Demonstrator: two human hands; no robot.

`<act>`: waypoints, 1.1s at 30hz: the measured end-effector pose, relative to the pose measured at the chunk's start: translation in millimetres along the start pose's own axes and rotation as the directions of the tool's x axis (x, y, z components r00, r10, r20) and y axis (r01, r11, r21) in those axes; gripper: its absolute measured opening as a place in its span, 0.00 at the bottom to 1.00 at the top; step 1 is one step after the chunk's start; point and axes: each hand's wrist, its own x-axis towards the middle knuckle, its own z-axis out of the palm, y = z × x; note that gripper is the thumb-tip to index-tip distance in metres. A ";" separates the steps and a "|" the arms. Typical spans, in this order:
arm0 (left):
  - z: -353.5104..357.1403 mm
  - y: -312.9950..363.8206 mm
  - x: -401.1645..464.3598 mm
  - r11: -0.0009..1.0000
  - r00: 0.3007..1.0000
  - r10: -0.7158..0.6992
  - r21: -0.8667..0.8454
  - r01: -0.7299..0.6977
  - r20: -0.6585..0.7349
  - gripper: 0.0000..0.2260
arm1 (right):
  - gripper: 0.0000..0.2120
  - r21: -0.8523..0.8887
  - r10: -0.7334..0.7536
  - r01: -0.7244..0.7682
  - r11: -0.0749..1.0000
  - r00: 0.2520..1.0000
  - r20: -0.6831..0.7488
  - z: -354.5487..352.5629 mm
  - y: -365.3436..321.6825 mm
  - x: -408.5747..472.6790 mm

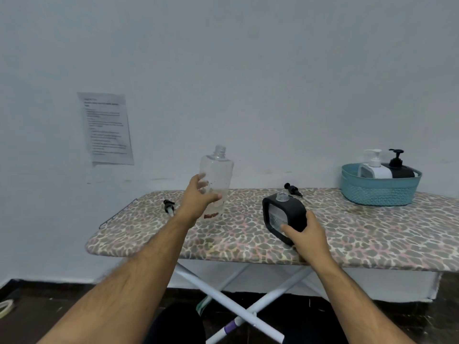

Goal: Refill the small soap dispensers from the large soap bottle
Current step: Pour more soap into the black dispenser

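Here, a person is working at an ironing board (347,234) with a leopard-print cover, which is serving as the bench for a soap refill. Well off to the right of both grips, a teal basket (367,194) is sitting on the board with a white pump dispenser (375,167) and a black pump dispenser (400,167) standing inside it.

The left hand (196,202) is wrapping thumb and fingers round the lower body of the large soap bottle (217,180), which is standing upright with its neck uncapped; it is looking nearly empty, with only a brownish residue showing at the bottom. Whether its base is resting on the board or hovering just above cannot be told.

The right hand (306,234) is gripping the near end of a small black dispenser (283,214), open-necked and leaning toward the bottle.

Lying loose on the board are two removed pumps: one pump (169,207) just left of the left-hand grip, the other pump (293,189) just beyond the right-hand grip.

The step in hand appears to be the pour. Doing it well is likely calling for the small dispenser to be set level, the bottle's mouth brought directly over the narrow neck, and the tilt raised slowly.
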 end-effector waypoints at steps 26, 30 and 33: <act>-41.4 -77.3 20.5 0.998 0.986 -0.042 0.038 0.049 -0.163 0.43 | 0.23 0.133 -0.013 0.008 0.991 0.999 0.037 70.4 -11.8 22.0; -43.8 -72.9 17.8 0.999 0.982 -0.027 0.011 0.030 -0.186 0.59 | 0.23 0.140 -0.002 -0.005 0.990 0.999 0.048 69.3 -12.9 21.4; -39.7 -59.2 9.1 0.977 0.923 0.115 0.209 -0.038 -0.367 0.55 | 0.21 0.131 0.009 -0.017 0.991 0.998 0.055 67.4 -15.1 21.2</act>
